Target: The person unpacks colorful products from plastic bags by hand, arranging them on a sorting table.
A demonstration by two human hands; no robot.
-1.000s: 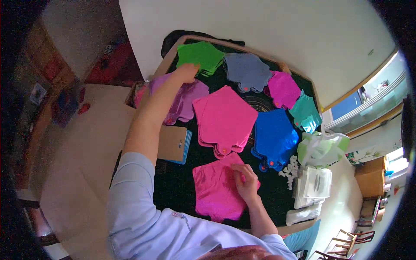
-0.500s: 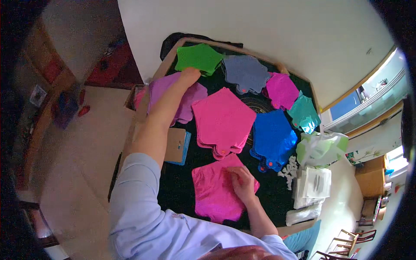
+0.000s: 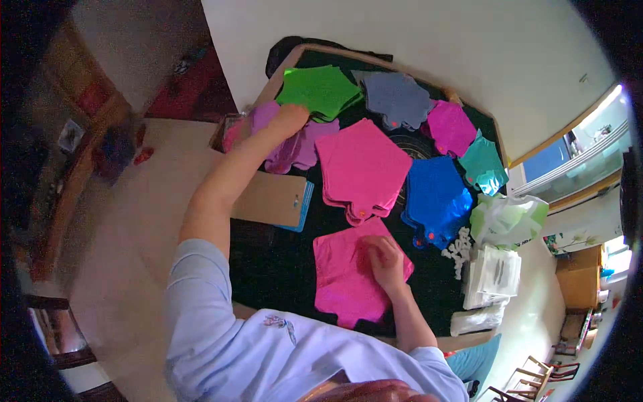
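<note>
- Right hand [image 3: 385, 258]: fingers bent, rested on a magenta sheet [image 3: 345, 281] at lower centre of the frame; whether the sheet is pinched cannot be made out.
- Left hand [image 3: 293, 120]: set at upper centre-left, at the meeting of a green stack [image 3: 318, 90] and a purple stack [image 3: 308, 147]; fingertips are hidden, so a grip cannot be confirmed.
- Magenta sheet: thin, foil-like, satin sheen, finely creased; angular outline, with a tab at its lower edge.
- Purple stack: limp and rumpled, partly covered by the left hand.
- Green stack: flat-faced, pointed corners, layered edges seen at right.
- Pose: left arm extended from lower left up across the frame, elbow bent; right forearm [image 3: 407, 315] angled up and leftward from the lower edge.
- Pink stack [image 3: 365, 167]: five-sided, smooth, tabbed, placed at centre; blue stack [image 3: 435, 194], shiny, just right of it.
- Grey-blue stack [image 3: 396, 97], matte-looking, at upper centre; a small magenta stack [image 3: 450, 127] and glossy teal stack [image 3: 483, 161] are ranged toward upper right.
- Brown board [image 3: 268, 199], flat, laid over blue layers at centre left.
- Crinkled green-and-white bag [image 3: 509, 218] at right; white packets [image 3: 495, 275] are piled below.
- All stacks are borne on a dark tabletop [image 3: 268, 261].
</note>
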